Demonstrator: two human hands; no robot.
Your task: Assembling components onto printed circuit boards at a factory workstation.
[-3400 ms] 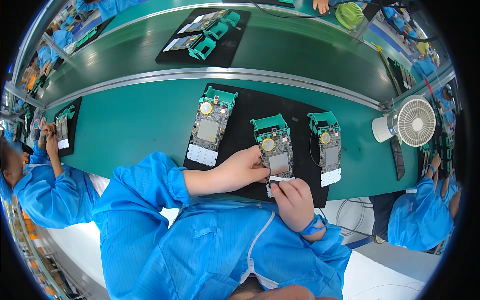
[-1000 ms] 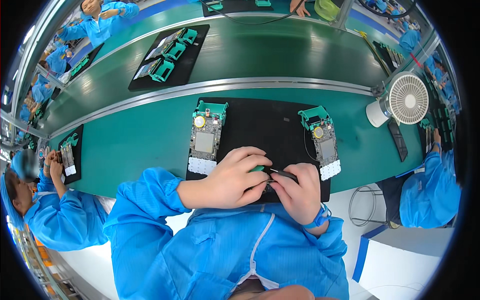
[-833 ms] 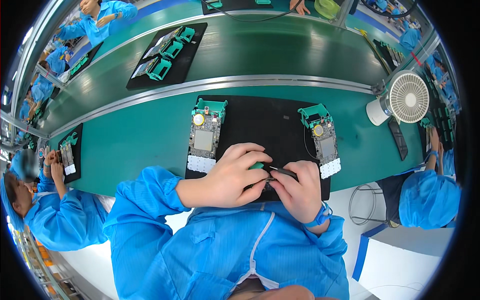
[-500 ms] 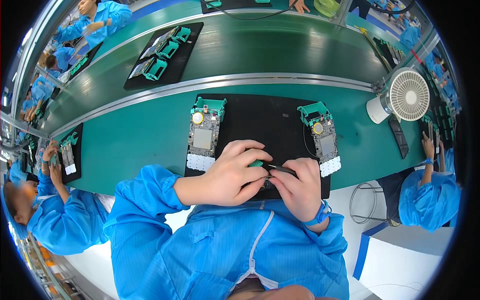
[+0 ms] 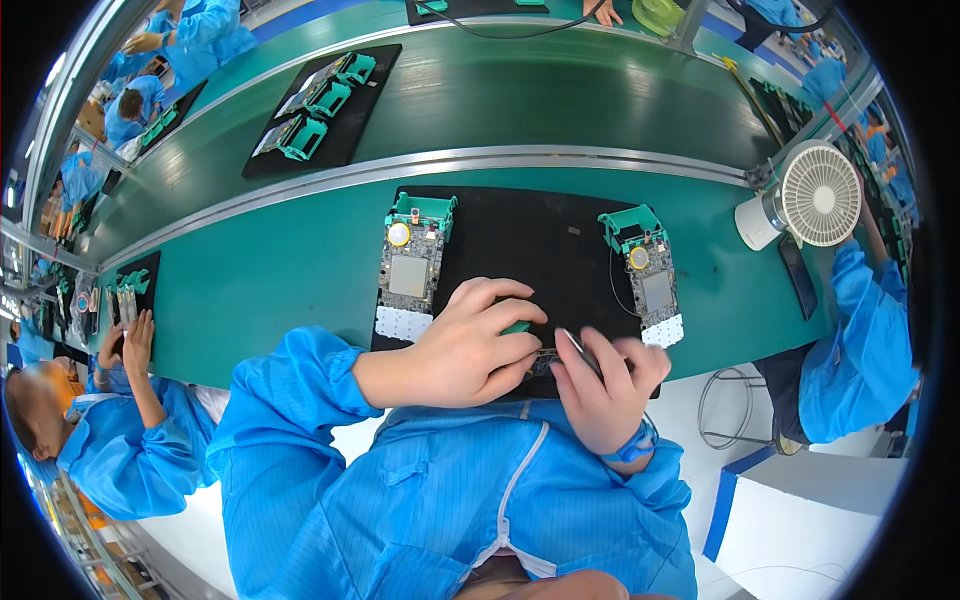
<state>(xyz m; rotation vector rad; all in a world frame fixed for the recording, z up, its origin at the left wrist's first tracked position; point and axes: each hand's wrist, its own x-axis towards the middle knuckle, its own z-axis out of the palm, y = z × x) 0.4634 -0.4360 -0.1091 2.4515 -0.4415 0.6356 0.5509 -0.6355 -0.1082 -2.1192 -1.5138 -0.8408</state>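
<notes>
In the head view, at the centre of the frame, the left hand (image 5: 475, 345) curls its fingers closed around a board unit (image 5: 517, 327), probably to steady it. Just right of that, the right hand (image 5: 608, 390), loosely half-closed, pinches a slim dark tool (image 5: 583, 354), likely for fine control. One board (image 5: 408, 275) and another board (image 5: 655, 288) flank them, perhaps for elbow room. The held unit shows green plastic and dark circuitry, mostly hidden.
</notes>
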